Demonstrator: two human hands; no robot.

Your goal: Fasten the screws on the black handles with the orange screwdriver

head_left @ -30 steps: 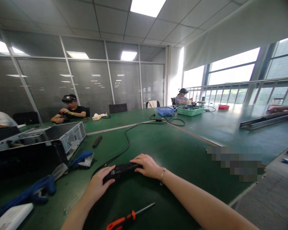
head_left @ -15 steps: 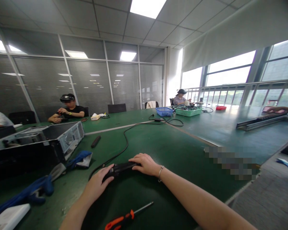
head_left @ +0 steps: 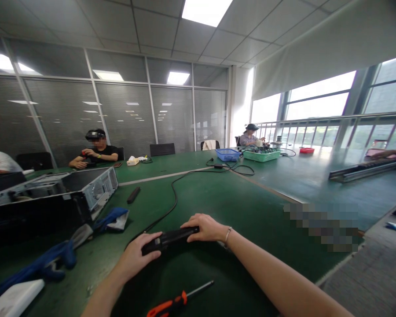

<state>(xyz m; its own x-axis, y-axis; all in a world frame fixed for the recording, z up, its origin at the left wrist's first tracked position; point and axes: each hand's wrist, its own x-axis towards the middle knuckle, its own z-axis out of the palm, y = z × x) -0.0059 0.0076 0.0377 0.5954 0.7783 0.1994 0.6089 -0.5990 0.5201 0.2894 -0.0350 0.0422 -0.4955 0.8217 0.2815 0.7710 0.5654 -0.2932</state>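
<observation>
Both my hands hold a long black plastic handheld unit (head_left: 170, 239) low over the green workbench (head_left: 224, 211). My left hand (head_left: 137, 252) wraps its near end, and my right hand (head_left: 206, 227) grips its far end. A black cable (head_left: 173, 206) runs from the unit's left end away across the bench. Just below my hands lies a screwdriver (head_left: 174, 303) with an orange and black handle, touching neither hand. The unit's underside is hidden by my fingers.
An open computer case (head_left: 95, 190) and blue gloves (head_left: 54, 257) lie to the left, with a white box (head_left: 16, 299) in the near corner. A black bar (head_left: 133, 194) lies beyond the gloves. Farther away are a blue basket (head_left: 227, 154), a green tray (head_left: 262, 154), and seated co-workers (head_left: 97, 152).
My right hand has shifted slightly to the right along the black unit. The unit stays between my hands, and the screwdriver has not moved.
</observation>
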